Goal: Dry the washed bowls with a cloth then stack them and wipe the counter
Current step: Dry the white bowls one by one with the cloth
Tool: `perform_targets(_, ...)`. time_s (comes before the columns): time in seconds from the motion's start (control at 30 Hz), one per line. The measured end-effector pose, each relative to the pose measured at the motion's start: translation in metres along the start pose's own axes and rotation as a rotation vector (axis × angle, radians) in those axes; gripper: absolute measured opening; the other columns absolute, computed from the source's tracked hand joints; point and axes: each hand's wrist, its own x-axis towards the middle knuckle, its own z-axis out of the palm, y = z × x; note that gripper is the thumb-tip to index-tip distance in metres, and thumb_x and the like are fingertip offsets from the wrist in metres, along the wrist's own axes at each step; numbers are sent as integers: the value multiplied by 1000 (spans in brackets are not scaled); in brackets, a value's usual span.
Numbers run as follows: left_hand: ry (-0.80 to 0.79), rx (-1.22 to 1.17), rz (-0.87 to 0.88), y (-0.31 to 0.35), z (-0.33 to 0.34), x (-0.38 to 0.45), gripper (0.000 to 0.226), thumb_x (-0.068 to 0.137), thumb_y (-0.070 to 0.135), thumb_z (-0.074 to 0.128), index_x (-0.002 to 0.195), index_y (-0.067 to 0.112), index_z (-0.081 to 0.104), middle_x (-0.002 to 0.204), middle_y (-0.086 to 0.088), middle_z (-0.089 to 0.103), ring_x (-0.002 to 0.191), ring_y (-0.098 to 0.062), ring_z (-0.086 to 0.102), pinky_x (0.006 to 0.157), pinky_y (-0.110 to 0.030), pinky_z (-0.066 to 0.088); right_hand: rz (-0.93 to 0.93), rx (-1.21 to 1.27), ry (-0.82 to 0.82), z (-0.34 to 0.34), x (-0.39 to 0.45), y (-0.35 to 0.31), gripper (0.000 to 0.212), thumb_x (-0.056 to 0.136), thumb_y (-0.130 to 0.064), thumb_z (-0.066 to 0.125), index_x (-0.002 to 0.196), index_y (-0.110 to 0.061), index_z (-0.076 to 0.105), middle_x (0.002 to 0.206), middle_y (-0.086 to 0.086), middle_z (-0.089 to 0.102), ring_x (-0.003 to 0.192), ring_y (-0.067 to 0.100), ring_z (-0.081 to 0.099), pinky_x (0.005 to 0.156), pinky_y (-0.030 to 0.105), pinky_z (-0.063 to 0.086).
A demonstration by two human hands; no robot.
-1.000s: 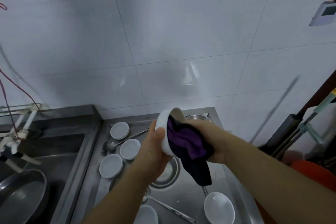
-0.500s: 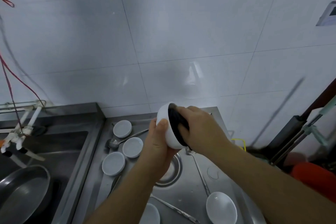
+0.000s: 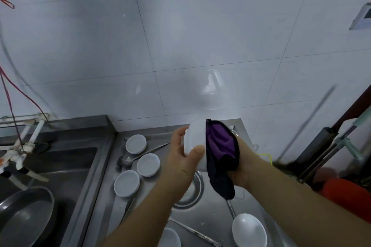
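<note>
My left hand [image 3: 183,158] grips a white bowl [image 3: 195,137] tipped on its side above the steel counter [image 3: 212,218], its mouth facing right. My right hand [image 3: 244,163] presses a purple and black cloth [image 3: 219,152] into the bowl's mouth; a dark corner of the cloth hangs down below the bowl. The fingers of my right hand are hidden behind the cloth. Three small white dishes [image 3: 148,164] lie upside down on the counter to the left. Another white bowl [image 3: 249,229] sits upright at the front right, and a further white dish [image 3: 169,237] shows at the bottom edge.
A metal ladle [image 3: 128,159] lies among the dishes, and a steel bowl [image 3: 190,192] sits under my hands. Long metal utensils [image 3: 192,231] lie near the front. A sink with a grey pan [image 3: 24,210] is on the left. An orange object [image 3: 347,196] and poles stand at right.
The cloth, tucked inside the bowl half a second ago under my right hand, now shows its purple side again and hangs below the rim. My right hand has turned underneath.
</note>
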Motion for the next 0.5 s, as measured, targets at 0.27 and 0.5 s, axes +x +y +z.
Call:
perform_targets(0.27, -67, 433, 126, 13, -3, -1, 87, 66, 59, 85, 139, 60, 38, 134, 19, 53, 116, -11, 62, 81, -29, 64, -14, -41, 136, 6, 7, 1, 30, 99, -28, 63, 102, -8, 84, 109, 20, 79, 91, 37, 78, 67, 42, 64)
perform_targets(0.5, -222, 695, 139, 30, -14, 19, 96, 65, 60, 87, 142, 65, 30, 141, 17, 42, 120, -14, 56, 92, -26, 56, -45, 164, 127, 3, 7, -1, 70, 84, -70, 74, 112, -7, 82, 123, 23, 75, 110, 43, 75, 84, 52, 63)
